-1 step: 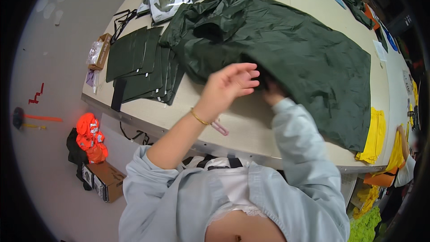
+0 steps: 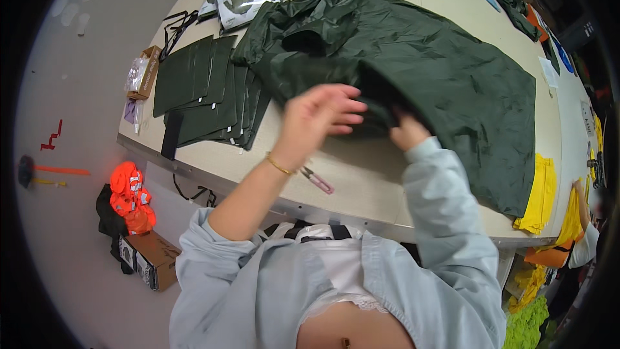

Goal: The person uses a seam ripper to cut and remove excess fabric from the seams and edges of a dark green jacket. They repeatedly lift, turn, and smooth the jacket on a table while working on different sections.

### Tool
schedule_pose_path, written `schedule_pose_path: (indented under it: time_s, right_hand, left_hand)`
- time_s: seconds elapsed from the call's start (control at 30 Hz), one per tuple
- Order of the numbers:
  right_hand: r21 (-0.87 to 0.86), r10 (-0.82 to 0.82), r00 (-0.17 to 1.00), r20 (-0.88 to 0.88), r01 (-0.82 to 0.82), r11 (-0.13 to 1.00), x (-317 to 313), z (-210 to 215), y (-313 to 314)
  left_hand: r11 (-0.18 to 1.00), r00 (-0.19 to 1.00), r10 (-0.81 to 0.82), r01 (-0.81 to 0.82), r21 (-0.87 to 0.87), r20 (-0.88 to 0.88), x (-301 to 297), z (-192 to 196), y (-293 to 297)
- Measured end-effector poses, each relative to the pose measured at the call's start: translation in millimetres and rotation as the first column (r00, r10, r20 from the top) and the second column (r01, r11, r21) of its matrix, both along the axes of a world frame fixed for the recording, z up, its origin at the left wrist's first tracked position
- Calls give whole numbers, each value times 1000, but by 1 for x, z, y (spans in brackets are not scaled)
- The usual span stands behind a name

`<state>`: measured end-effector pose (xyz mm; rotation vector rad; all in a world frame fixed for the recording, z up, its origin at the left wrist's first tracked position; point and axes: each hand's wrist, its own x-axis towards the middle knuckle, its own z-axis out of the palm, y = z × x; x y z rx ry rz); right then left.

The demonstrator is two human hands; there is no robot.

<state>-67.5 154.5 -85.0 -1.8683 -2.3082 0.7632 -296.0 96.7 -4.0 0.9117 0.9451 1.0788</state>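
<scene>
On table (image 2: 387,181), hands (image 2: 323,116) at green raincoat (image 2: 439,71)

We see no change from the earlier picture: our left hand (image 2: 320,119) and right hand (image 2: 407,132) sit at the same spot mid-frame on the dark green raincoat (image 2: 439,71), whose folds look identical.

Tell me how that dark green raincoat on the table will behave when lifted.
The dark green raincoat is probably floppy: it lies crumpled in soft folds. Its sheen suggests thin, slippery fabric, likely light for its spread. It would likely sag from wherever the left hand or right hand takes it.
</scene>
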Motion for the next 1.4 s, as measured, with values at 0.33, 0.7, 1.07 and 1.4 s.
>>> schedule_pose_path:
  time_s: [0.33,0.7,1.07,1.4]
  right_hand:
    - [-927,-964,-37,-263,-269,263,-79,106,-116]
    - [-478,114,992,-58,-128,869,-69,-26,-161]
    - [76,-262,926,-271,292,953,-176,-41,110]
    - [288,-153,894,-421,292,912,-87,1,377]
  left_hand:
    - [789,768,340,81,-609,543,-161,-125,102]
    - [946,434,254,-296,130,-864,-266,-219,109]
    - [756,-3,549,429,495,-836,-241,-156,139]
    - [847,-98,466,337,412,-879,-229,-124,219]
